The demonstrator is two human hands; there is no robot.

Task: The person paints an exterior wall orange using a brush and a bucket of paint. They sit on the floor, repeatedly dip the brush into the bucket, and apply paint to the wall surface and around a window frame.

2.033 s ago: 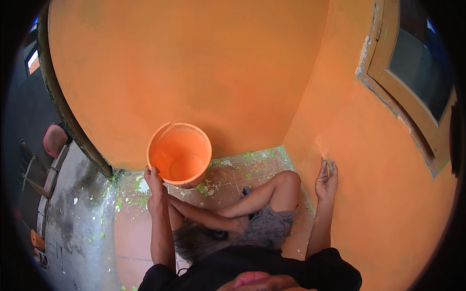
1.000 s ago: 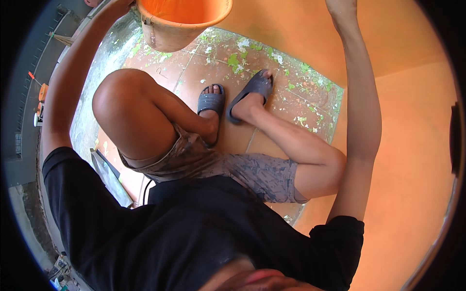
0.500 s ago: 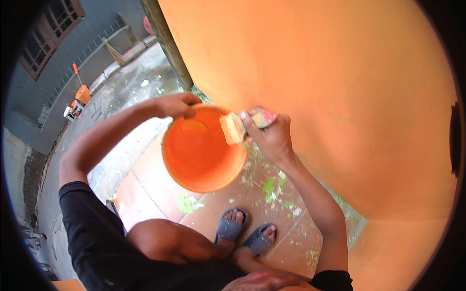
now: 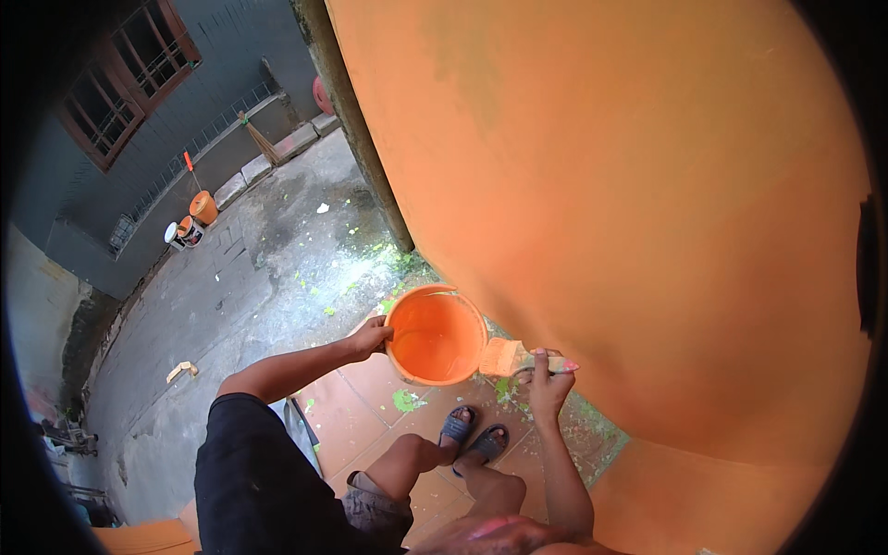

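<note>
My left hand grips the left rim of an orange bucket, which hangs tilted above the tiled floor with its mouth toward me. Orange paint coats the inside of the bucket. Around the handle of a wide paintbrush the fingers of my right hand are closed. The bristles, loaded with orange paint, point left and lie at the bucket's right rim; whether they touch it I cannot tell. An orange wall rises close on the right.
Orange floor tiles under my sandals carry green and white paint flakes. Beyond lies grey concrete with a small wooden piece. Small buckets and a broom stand by the far grey wall.
The brush has gone from over the bucket's mouth to its right rim. Bucket and hands appear lower and smaller, and more of the yard shows.
</note>
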